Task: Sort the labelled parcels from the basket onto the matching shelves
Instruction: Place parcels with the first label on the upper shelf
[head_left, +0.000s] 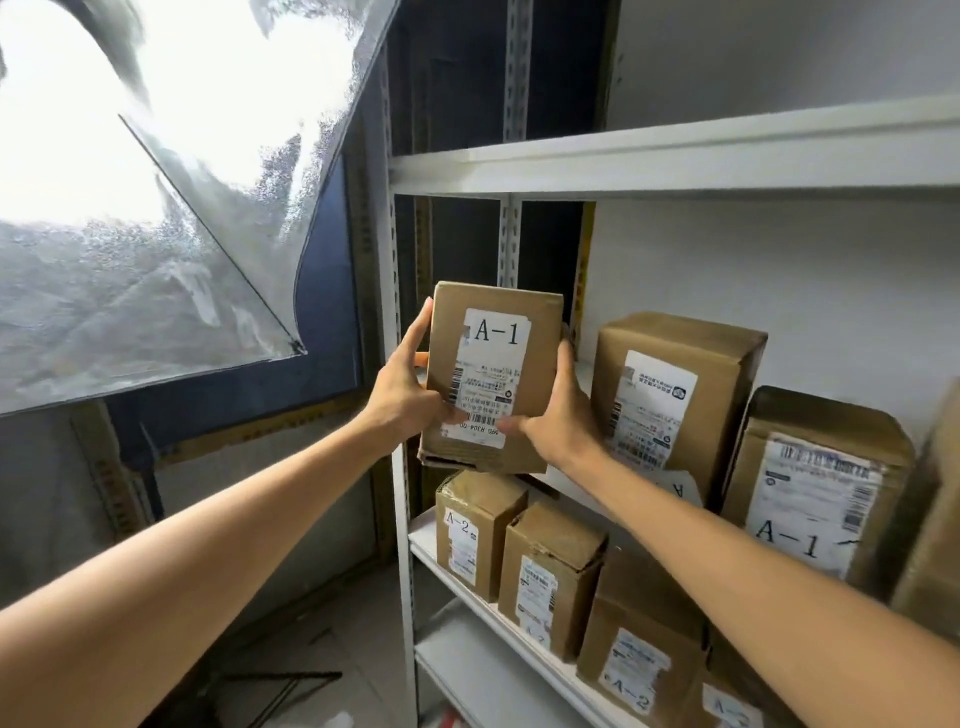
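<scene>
- At the far left, a window (78, 156) glows bright. A frosted film (218, 291) on it peels away at one corner.
- On the floor below, near the left, lie thin dark rods (280, 680).
- The left hand (402, 395) grips the left side of the held parcel (496, 296). Its thumb lies on the front face and its fingers curl round the left edge.
- The held parcel is a brown cardboard box with a white label that reads "A-1". It is upright, slightly tilted, at the left end of the middle shelf (584, 371), beside the white shelf post (397, 519). It cannot be told whether its base rests on the shelf.
- The right hand (563, 415) holds the parcel's right side. Its thumb is on the lower front and its fingers reach behind the right edge.
- Above, the top shelf board (675, 161) runs off to the right.
- Right of the held box on the middle shelf stands a second brown parcel (670, 332). The letter mark on its label is hidden.
- Further right and nearer stands a third parcel (815, 415) marked "A-1". Another box (930, 519) is cut off at the right edge.
- On the lower shelf (423, 540) stands a row of smaller boxes. The leftmost (475, 499) reads "A-2", the next (550, 540) stands just beside it, and a nearer one (639, 623) also reads "A-2".
</scene>
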